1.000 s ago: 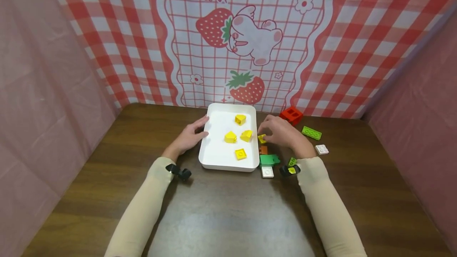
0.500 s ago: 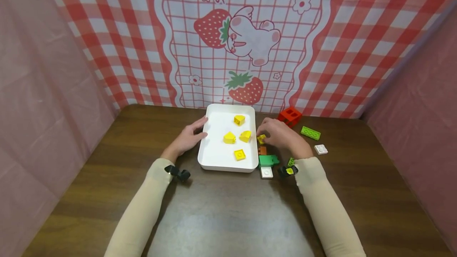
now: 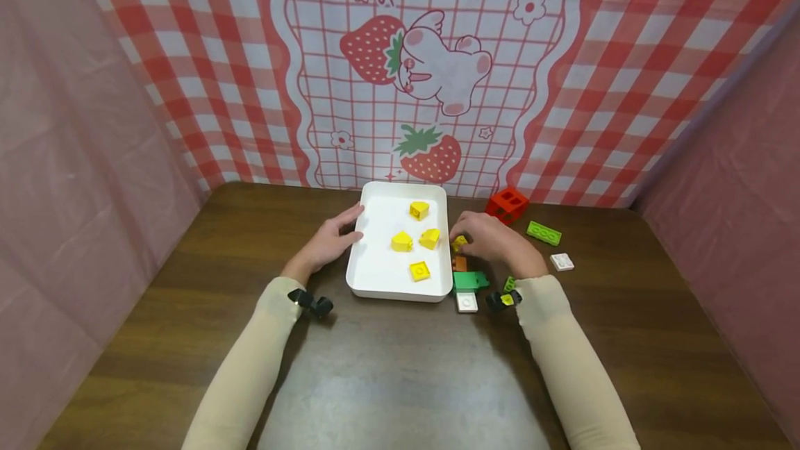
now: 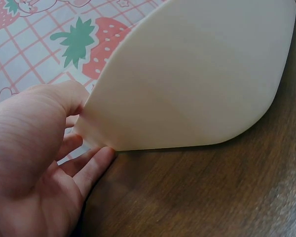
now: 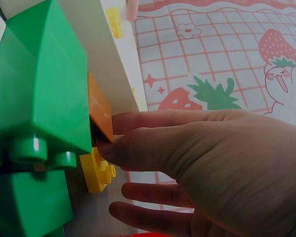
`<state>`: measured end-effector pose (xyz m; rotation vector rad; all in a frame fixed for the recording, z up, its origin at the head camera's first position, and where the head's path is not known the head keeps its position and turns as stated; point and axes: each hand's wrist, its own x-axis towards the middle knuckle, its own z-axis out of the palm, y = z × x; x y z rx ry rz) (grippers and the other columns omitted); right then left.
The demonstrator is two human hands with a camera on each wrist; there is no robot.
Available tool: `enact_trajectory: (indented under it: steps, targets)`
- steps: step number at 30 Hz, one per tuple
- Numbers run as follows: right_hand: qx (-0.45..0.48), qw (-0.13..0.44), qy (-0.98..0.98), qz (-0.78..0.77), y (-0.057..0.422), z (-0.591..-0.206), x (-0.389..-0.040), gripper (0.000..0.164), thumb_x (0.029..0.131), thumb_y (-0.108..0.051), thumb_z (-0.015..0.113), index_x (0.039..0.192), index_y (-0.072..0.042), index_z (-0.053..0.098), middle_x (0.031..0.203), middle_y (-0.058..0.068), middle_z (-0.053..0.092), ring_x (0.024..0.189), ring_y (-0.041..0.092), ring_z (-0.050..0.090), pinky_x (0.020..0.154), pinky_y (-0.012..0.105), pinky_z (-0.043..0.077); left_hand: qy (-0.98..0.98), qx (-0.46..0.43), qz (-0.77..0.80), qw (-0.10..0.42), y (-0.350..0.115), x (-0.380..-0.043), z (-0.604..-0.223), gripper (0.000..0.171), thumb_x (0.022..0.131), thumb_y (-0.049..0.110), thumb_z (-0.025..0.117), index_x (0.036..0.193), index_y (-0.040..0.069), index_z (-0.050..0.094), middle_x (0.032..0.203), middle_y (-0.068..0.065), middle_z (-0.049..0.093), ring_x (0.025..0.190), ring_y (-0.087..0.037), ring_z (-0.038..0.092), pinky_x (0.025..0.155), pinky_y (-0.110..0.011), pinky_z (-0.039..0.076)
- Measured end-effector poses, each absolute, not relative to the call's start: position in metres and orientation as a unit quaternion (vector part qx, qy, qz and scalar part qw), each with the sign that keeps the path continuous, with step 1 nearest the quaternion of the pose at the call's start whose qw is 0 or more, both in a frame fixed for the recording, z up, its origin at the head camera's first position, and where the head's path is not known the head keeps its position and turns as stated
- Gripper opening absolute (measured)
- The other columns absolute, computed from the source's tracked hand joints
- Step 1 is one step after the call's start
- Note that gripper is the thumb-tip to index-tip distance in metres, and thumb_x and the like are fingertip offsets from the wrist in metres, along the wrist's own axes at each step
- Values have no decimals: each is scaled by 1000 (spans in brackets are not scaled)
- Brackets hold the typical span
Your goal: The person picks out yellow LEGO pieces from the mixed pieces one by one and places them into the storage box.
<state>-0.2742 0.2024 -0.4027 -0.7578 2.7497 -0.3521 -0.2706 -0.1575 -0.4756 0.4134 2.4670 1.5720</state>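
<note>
A white tray [image 3: 381,269] stands on the table with several yellow toy bricks [image 3: 402,242] in it. My left hand [image 3: 326,245] rests against its left outer wall, fingers mostly straight; the left wrist view shows the fingertips touching the wall. Just right of the tray, my right hand [image 3: 490,238] has thumb and fingers round a small yellow brick [image 5: 93,170], partly hidden by the hand. In the right wrist view the thumb tip overlaps that brick's corner, beside an orange brick [image 5: 99,108], and the other fingers are spread. A green brick [image 3: 470,280] lies nearer.
Near the green brick lie a white square piece [image 3: 467,302] and a small lime piece [image 3: 509,285] by the right wrist. A red block [image 3: 507,205], a lime plate [image 3: 544,233] and another white piece [image 3: 562,262] sit farther right. A checkered cloth [image 3: 400,89] hangs behind the table.
My right hand shifts very slightly toward me, and the yellow brick at its fingertips turns a little. The left hand and the tray stay in place against each other.
</note>
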Motion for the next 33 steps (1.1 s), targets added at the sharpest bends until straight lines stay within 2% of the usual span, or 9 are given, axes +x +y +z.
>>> enact_trajectory:
  steps: [10, 33]
  targets:
    - [-273, 146, 944, -119, 201, -411, -277, 26, 103, -10, 79, 128, -10, 85, 132, 17, 74, 111, 31, 69, 108, 53, 65, 831, 139, 530, 94, -157, -270, -475, 68, 115, 12, 59, 177, 6, 31, 191, -13, 20, 179, -39, 17, 145, -61, 18]
    - [-238, 157, 952, -109, 201, -413, -276, 18, 101, -8, 82, 118, -12, 87, 130, 16, 73, 112, 31, 66, 109, 53, 65, 831, 137, 531, 93, -157, -270, -476, 68, 115, 12, 60, 177, 8, 32, 191, -12, 20, 179, -38, 17, 145, -60, 18]
